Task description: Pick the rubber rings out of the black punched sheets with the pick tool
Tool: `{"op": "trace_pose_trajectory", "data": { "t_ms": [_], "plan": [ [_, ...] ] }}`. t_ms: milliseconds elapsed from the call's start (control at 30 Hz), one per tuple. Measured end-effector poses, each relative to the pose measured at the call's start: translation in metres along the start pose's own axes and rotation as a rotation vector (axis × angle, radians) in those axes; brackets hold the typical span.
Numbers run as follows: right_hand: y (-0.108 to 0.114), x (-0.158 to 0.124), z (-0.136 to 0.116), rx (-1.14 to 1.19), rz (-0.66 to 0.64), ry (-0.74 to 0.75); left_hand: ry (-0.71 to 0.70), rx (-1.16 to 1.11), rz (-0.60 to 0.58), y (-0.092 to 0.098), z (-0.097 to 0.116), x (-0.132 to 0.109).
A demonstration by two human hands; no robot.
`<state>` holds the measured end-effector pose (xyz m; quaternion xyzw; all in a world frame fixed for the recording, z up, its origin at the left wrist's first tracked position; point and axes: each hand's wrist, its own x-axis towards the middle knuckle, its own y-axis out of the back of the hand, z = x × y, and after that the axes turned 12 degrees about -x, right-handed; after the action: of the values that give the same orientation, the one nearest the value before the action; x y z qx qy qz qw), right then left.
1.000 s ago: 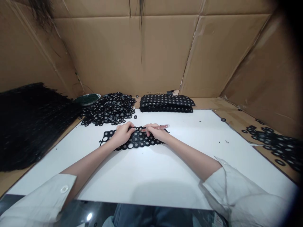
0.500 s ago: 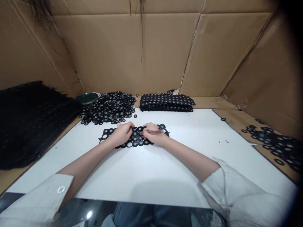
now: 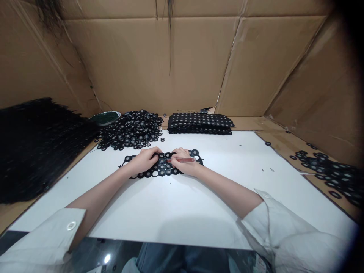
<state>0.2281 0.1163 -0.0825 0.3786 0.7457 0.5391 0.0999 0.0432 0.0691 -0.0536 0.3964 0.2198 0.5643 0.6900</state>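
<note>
A panel of joined black rings (image 3: 162, 167) lies flat before me, some of its holes pale or white. My left hand (image 3: 143, 161) rests over its left half, thumb and fingers closed on the panel near its far edge. In my right hand (image 3: 182, 158) is a slim tool with a clear reddish handle (image 3: 186, 160), lying across the hand and pointing left. Its tip cannot be made out among the rings. The right fingers also touch the panel's far edge, and parts of the panel are hidden under both hands.
Behind the panel are a heap of loose black rings (image 3: 133, 131), a green-filled dish (image 3: 105, 118) and stacked ring panels (image 3: 200, 123). A large bundle of black strands (image 3: 40, 148) lies left. More joined rings (image 3: 332, 170) lie right. Cardboard walls (image 3: 184, 57) enclose the white board (image 3: 170, 208).
My left hand has shifted slightly left, and its fingers lie a little flatter over the panel. The right hand and its tool have barely moved.
</note>
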Motion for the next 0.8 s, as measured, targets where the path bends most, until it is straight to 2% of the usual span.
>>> {"op": "trace_pose_trajectory", "data": {
  "t_ms": [133,433,600,733,800],
  "plan": [
    [-0.002,0.000,0.000,0.001,0.003,0.006,0.043,0.041,-0.004,0.001,0.000,0.000],
    [0.001,-0.002,0.000,0.019,-0.009,-0.006,0.070,-0.060,-0.169,0.012,-0.001,-0.004],
    [-0.001,-0.002,0.000,0.026,0.008,0.009,0.090,0.042,-0.152,0.007,0.001,-0.005],
    [-0.001,-0.003,0.001,0.009,0.015,0.014,0.090,0.011,-0.209,0.006,-0.002,-0.005],
    [0.000,-0.004,0.001,0.005,0.019,0.014,0.091,0.006,-0.199,0.007,-0.001,-0.005]
  ]
}}
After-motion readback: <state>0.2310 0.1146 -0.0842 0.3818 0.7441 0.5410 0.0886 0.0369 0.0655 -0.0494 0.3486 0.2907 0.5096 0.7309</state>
